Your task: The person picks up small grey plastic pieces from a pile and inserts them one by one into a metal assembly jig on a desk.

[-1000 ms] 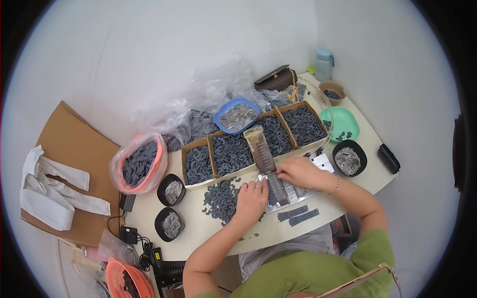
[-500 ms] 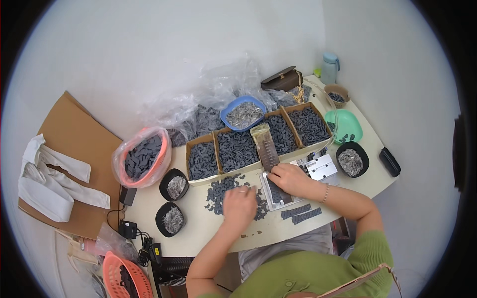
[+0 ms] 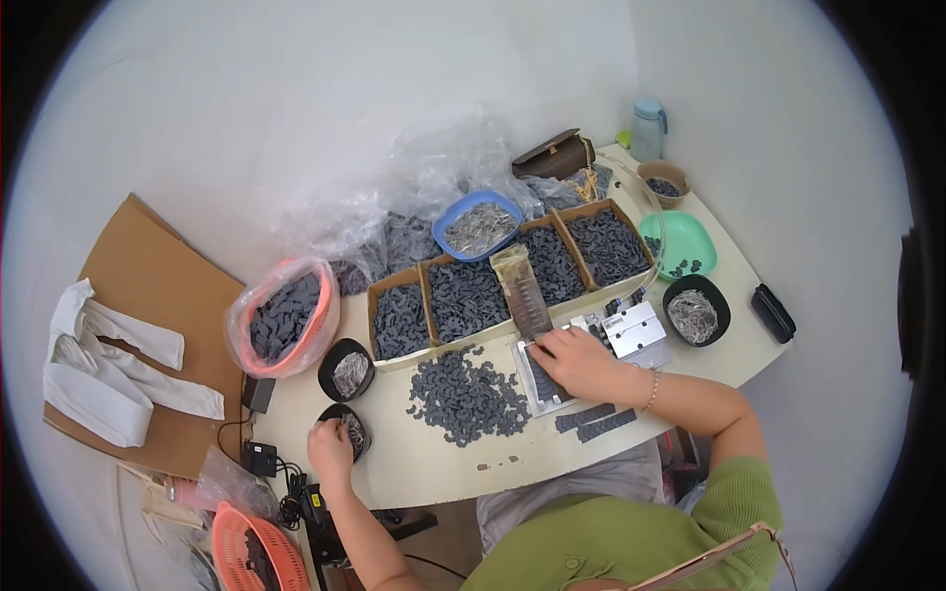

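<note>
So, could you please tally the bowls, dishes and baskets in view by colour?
Black bowls: 3
Coral baskets: 2
Blue dish: 1
Green dish: 1
Tan bowl: 1
Total: 8

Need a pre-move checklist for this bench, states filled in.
1. Left hand at the lower black bowl: ok, fingers at its rim.
2. Thin metal piece in left fingers: cannot tell, too small.
3. Right hand at the metal holder: ok.
4. Gray pieces in the holder lined up: cannot tell, partly covered by the right hand.
5. Loose gray pile contained: not ok, spread on the bare table.
6. Gray strips apart from left hand: ok.
</note>
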